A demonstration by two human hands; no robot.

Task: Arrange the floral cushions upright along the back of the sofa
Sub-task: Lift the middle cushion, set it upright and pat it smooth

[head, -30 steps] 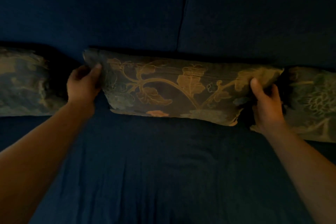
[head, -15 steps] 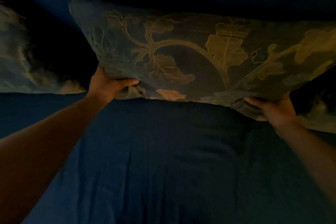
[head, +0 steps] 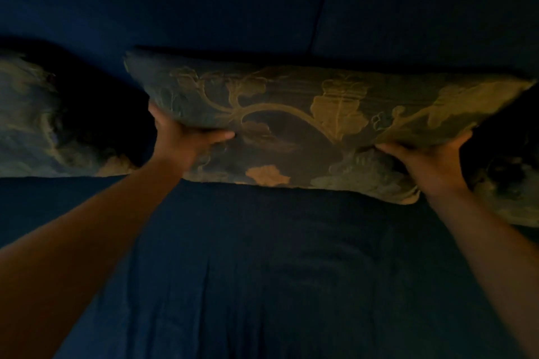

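1. Currently the middle floral cushion sat against the sofa back, bottom edge on the seat.
2. Left hand clenched its lower-left part; right hand gripped the lower-right, fingers wrapped under a fold.
3. Step looked like seating it upright; next move likely calls for pushing it flush, then letting go.
4. Left cushion and right cushion flanked it.
5. Versus half a second earlier, the cushion was lower, down from its lift.

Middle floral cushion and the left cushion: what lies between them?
In the head view, only a dark shadowed gap between the middle cushion and left cushion; the left hand grips beside it.
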